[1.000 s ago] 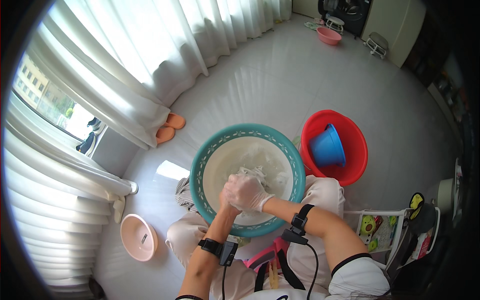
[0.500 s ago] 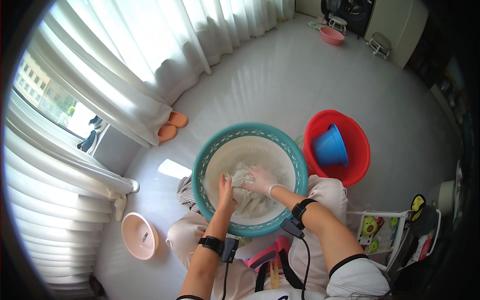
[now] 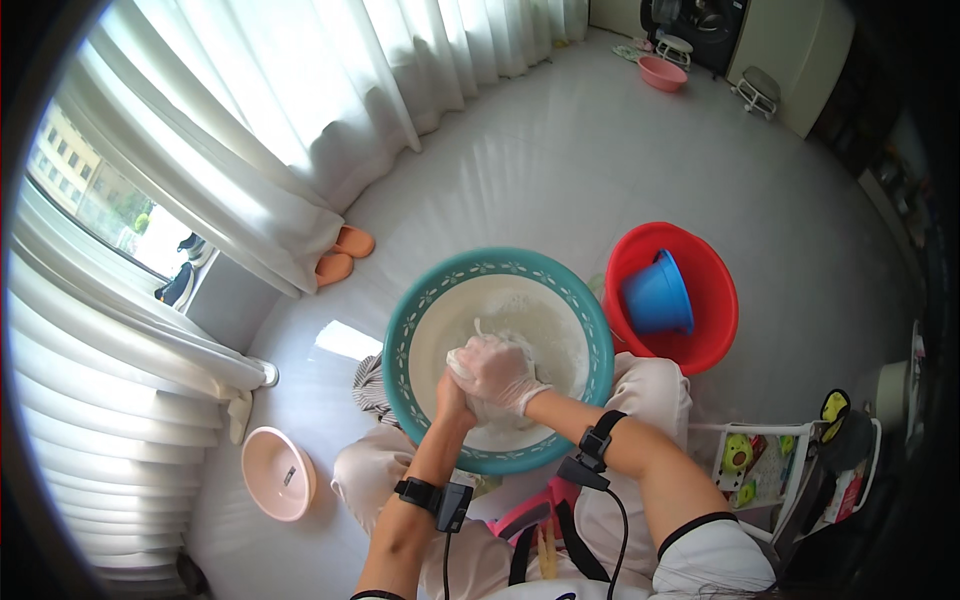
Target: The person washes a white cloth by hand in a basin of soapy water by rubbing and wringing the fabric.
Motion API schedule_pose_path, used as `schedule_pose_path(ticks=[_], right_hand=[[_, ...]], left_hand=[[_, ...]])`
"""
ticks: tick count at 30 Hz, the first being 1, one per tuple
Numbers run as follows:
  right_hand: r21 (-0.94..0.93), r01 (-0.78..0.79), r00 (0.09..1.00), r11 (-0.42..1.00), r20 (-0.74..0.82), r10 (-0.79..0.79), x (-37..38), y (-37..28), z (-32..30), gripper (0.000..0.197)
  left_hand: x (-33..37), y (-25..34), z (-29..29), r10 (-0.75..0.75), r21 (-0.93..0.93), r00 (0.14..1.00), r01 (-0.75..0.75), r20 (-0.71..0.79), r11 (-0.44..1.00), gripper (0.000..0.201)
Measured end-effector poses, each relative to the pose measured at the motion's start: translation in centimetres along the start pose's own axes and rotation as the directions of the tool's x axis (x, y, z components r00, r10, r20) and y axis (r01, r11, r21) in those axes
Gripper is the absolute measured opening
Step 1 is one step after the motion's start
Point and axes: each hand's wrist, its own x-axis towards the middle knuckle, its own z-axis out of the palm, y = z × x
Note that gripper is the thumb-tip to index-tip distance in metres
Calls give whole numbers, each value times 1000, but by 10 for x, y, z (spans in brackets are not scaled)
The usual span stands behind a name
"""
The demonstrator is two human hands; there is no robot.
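Note:
A white wash basin with a wide teal rim [image 3: 400, 300] stands between my knees and holds cloudy, sudsy water. In it lies a wet white cloth [image 3: 490, 412], mostly hidden under my hands, so its kind does not show. My right hand [image 3: 490, 370], in a thin see-through glove, is closed over the cloth at the basin's middle. Just left of it, my left hand [image 3: 453, 400] presses against the right one, closed on the same cloth. Its fingers are partly covered by the right hand.
Right of the basin, a red tub [image 3: 715, 310] holds a blue bucket [image 3: 655, 298]. A pale pink basin [image 3: 300, 498] sits at lower left, near a striped cloth [image 3: 370, 390]. A white rack [image 3: 770, 470] stands at my right. Orange slippers [image 3: 335, 266] lie by the curtain.
My right hand has moved left and closed over the cloth, meeting my left hand. The cloth, spread between my hands before, is now bunched and largely covered.

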Motion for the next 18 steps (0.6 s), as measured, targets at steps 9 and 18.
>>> schedule_pose_path(ticks=[9, 18], right_hand=[[-131, -535, 802, 834, 231, 551, 7, 67, -16, 29], [669, -543, 840, 507, 446, 310, 18, 30, -73, 25]], left_hand=[[-41, 40, 13, 279, 976, 947, -194, 159, 104, 44], [-44, 58, -23, 332, 909, 848, -364, 414, -203, 40]])
